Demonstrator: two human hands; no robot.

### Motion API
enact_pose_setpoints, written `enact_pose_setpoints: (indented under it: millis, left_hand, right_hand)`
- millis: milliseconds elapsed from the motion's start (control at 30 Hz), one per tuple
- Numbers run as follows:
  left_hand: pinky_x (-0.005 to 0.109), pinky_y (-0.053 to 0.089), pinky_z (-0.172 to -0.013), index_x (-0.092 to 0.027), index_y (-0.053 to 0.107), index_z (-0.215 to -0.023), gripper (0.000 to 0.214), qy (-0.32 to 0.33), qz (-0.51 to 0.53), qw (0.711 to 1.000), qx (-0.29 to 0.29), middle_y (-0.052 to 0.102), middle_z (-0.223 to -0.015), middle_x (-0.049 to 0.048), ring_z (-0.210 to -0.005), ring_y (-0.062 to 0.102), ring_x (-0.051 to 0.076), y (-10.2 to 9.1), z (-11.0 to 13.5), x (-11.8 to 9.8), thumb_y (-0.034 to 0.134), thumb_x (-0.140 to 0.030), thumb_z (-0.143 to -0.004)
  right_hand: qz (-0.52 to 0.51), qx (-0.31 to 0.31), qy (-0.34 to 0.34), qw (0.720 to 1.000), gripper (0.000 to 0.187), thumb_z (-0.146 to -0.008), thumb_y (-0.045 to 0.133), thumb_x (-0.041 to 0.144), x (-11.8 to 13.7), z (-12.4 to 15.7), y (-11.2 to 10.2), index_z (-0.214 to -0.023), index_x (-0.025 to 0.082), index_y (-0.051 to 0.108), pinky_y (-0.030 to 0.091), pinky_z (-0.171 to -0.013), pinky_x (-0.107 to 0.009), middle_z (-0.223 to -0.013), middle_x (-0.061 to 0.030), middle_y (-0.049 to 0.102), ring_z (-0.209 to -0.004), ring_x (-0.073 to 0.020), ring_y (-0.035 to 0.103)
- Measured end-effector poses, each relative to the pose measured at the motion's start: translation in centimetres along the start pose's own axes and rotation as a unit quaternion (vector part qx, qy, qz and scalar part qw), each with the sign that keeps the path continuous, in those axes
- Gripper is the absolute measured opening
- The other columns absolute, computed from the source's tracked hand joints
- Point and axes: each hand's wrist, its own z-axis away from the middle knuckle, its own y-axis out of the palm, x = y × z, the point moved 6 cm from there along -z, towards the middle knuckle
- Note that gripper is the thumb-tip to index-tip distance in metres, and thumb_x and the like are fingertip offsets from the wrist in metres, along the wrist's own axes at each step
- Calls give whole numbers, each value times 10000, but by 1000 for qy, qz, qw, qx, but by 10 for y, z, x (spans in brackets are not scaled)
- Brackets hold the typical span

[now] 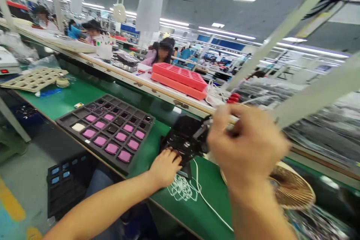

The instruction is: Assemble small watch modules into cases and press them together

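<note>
A black hand press [184, 138] with a metal clamp mechanism stands on the green bench mat. My left hand [166, 165] rests low at its front, fingers bent over the base; whatever lies under the fingertips is hidden. Raised at the right, my right hand [247, 138] is closed in a fist around the press's lever [203, 129], most of which the fist covers. This hand is blurred. To the left lies a dark foam tray [112, 120] whose pockets hold several pink pieces [111, 148], several black ones and one cream piece [78, 127].
White string [182, 188] and a white cable [209, 204] lie before the press. A round ribbed reel [292, 185] is at the right. Red foam trays [178, 80] sit on the ledge behind; a beige tray [35, 78] lies far left. Co-workers sit across the line.
</note>
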Motion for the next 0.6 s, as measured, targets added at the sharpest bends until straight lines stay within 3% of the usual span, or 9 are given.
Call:
enact_pose_setpoints:
  millis: [33,67,133,200,233,333,433,533,600]
  left_hand:
    - [586,524,-1179,-110,661,-1382,383,-3,14,1000,0,680,-1419,227,-1417,593,391,1,-1,2,578,-278,-1048]
    - [574,501,-1206,-122,656,-1387,376,-5,27,1000,0,670,-1438,214,-1438,577,374,0,-1,4,577,-246,-1041]
    - [537,466,-1250,-137,647,-1398,403,-7,49,999,1,660,-1467,187,-1465,559,332,-4,3,5,563,-133,-1004]
    - [516,466,-1259,-132,649,-1394,474,-14,66,998,-5,671,-1462,178,-1467,565,308,-16,14,3,528,-27,-948]
    - [510,480,-1252,-130,656,-1382,497,-20,73,997,-11,684,-1447,175,-1458,577,300,-25,23,1,507,6,-928]
    - [466,533,-1209,-152,693,-1313,483,-39,86,995,-35,730,-1388,144,-1406,628,259,-59,62,-7,458,35,-935]
    - [419,571,-1153,-211,719,-1258,448,-50,113,990,-75,766,-1320,94,-1340,670,222,-100,109,-14,463,18,-971]
    - [398,589,-1090,-252,739,-1224,439,-68,117,983,-124,781,-1260,72,-1265,699,214,-140,143,-5,478,6,-983]
    - [382,593,-1054,-257,766,-1153,408,-111,67,983,-132,793,-1207,61,-1194,723,207,-163,151,18,480,-17,-990]
  right_hand:
    - [56,-25,50,997,350,-1063,577,434,-27,-20,-12,-1121,159,786,456,-805,-402,-1059,-167,772,-963,-291,704]
    - [77,4,96,992,386,-1052,591,442,-52,-38,-12,-1179,134,787,447,-820,-419,-1095,-183,774,-990,-302,703]
    - [59,117,137,982,449,-1050,592,500,-89,-65,13,-1165,117,796,438,-772,-388,-1017,-161,787,-905,-264,703]
    - [-12,207,125,970,458,-1070,568,524,-103,-72,42,-1018,135,803,437,-690,-324,-864,-103,783,-732,-195,667]
    - [-60,220,107,968,447,-1079,561,512,-101,-69,51,-968,145,790,435,-652,-300,-811,-79,775,-657,-169,634]
    - [-175,140,51,973,338,-1085,576,434,-83,-35,42,-1021,160,763,455,-615,-276,-835,-58,789,-581,-133,588]
    - [-158,30,7,987,285,-1087,587,413,-68,26,16,-1095,187,760,498,-638,-274,-920,-56,803,-633,-135,650]
    - [-173,36,-41,983,225,-1096,567,325,-61,78,15,-1153,208,751,588,-757,-303,-1181,-91,803,-952,-208,785]
    - [-200,46,-57,977,248,-1093,550,270,-61,95,21,-1261,219,726,622,-871,-346,-1358,-100,748,-1187,-262,755]
